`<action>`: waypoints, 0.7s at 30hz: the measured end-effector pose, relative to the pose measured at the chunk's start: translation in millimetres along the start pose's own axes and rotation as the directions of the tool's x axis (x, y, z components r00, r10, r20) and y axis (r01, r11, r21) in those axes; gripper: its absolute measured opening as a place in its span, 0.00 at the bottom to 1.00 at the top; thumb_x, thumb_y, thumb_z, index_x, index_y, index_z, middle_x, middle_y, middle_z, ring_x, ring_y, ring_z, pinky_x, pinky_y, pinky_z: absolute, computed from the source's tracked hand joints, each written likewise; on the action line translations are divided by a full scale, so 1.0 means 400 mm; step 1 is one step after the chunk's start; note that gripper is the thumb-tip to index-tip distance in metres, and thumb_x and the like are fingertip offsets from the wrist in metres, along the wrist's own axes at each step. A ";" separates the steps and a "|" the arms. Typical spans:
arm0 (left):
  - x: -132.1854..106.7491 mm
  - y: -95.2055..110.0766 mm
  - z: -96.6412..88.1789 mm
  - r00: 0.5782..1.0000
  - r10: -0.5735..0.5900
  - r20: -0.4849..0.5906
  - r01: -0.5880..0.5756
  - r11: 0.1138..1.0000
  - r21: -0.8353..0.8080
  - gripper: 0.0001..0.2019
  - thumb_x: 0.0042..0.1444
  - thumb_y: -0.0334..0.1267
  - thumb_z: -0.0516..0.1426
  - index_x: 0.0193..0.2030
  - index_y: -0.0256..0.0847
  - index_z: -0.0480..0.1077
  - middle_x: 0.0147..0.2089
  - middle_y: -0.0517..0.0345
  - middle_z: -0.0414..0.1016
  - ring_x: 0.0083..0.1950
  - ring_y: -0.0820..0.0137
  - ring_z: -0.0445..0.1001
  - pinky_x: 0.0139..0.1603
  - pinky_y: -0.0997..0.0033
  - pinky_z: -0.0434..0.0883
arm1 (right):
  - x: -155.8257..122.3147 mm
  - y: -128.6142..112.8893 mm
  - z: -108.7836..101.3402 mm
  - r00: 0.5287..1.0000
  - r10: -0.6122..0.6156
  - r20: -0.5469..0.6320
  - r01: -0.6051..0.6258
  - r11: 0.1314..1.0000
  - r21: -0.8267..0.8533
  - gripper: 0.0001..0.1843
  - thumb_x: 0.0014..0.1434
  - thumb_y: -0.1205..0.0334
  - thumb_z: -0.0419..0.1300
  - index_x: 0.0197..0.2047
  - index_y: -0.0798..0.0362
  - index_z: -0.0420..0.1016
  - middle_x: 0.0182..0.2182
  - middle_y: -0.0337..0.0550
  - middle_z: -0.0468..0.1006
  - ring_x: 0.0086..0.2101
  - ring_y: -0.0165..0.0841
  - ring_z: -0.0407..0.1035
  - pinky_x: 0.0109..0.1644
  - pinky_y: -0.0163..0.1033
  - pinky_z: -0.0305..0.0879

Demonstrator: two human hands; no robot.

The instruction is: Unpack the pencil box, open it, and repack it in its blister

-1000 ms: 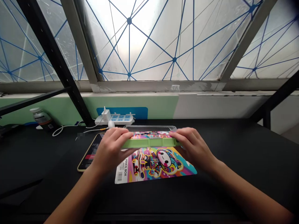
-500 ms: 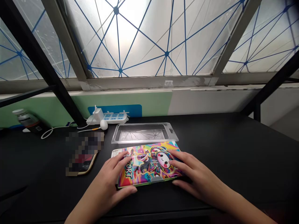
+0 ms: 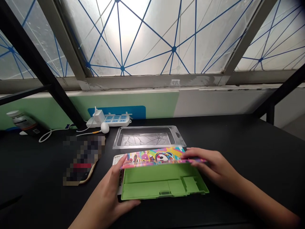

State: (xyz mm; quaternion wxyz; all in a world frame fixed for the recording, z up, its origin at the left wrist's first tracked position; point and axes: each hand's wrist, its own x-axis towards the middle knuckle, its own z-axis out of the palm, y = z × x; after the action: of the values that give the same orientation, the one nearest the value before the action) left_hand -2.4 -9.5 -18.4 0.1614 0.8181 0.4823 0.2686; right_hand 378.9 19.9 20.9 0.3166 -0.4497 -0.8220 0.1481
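A pencil box (image 3: 147, 187) lies on the black desk, tilted up toward me, its green inside showing moulded compartments. Its colourful cartoon-printed lid (image 3: 164, 156) is raised along the far side. My left hand (image 3: 107, 186) grips the box's left end, with the index finger on the lid corner and the thumb at the near edge. At the right, my right hand (image 3: 214, 165) pinches the end of the lid between thumb and fingers. A white printed card (image 3: 117, 159) sticks out at the left, partly under the box and my fingers.
Behind the box lies a clear plastic tray (image 3: 116, 140). A phone-like item (image 3: 91, 173), partly pixelated, rests to the left. A white power strip (image 3: 119, 119) with a plug and cable stands by the wall, and a bottle (image 3: 23, 122) is at far left.
The lid has swung up and away from me, uncovering the green inside. My right hand has moved right and now holds the lid. The view has shifted slightly.
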 end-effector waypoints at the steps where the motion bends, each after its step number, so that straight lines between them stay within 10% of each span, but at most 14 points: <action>1: -0.002 0.004 0.000 0.999 -0.039 0.008 0.039 0.999 -0.008 0.61 0.51 0.39 0.71 0.78 0.56 0.31 0.70 0.40 0.67 0.65 0.46 0.73 0.60 0.45 0.75 | 0.011 0.005 0.002 0.994 0.098 -0.047 -0.096 0.995 0.040 0.16 0.71 0.49 0.54 0.47 0.46 0.81 0.36 0.42 0.86 0.33 0.38 0.80 0.36 0.40 0.77; 6: -0.010 0.021 -0.004 0.982 -0.183 0.046 0.185 0.981 -0.055 0.67 0.50 0.36 0.71 0.77 0.59 0.21 0.71 0.42 0.67 0.69 0.45 0.69 0.62 0.43 0.72 | 0.022 0.022 0.024 0.907 0.405 -0.113 -0.359 0.886 0.294 0.18 0.66 0.44 0.60 0.47 0.48 0.78 0.31 0.42 0.84 0.28 0.38 0.77 0.32 0.40 0.76; 14: -0.008 0.006 -0.014 0.994 -0.108 -0.009 0.107 0.994 -0.037 0.49 0.58 0.50 0.66 0.77 0.56 0.39 0.68 0.45 0.70 0.65 0.50 0.75 0.59 0.48 0.75 | -0.081 0.030 0.013 0.998 0.060 -0.020 -0.058 0.993 0.107 0.28 0.65 0.34 0.54 0.57 0.40 0.80 0.52 0.48 0.81 0.50 0.46 0.78 0.53 0.44 0.76; 21: 0.009 0.004 -0.023 0.996 0.070 -0.051 -0.065 0.994 0.086 0.31 0.61 0.51 0.63 0.67 0.52 0.60 0.64 0.49 0.75 0.62 0.51 0.76 0.59 0.53 0.77 | -0.112 0.026 0.017 0.988 0.115 0.098 -0.123 0.990 0.076 0.44 0.48 0.37 0.73 0.66 0.40 0.71 0.65 0.52 0.70 0.61 0.53 0.69 0.62 0.51 0.70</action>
State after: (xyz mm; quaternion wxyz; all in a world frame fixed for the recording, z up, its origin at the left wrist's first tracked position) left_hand -5.2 -7.0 -9.1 0.1044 0.8324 0.4695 0.2751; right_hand 398.9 -11.5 -7.3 0.2864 -0.4772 -0.8009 0.2210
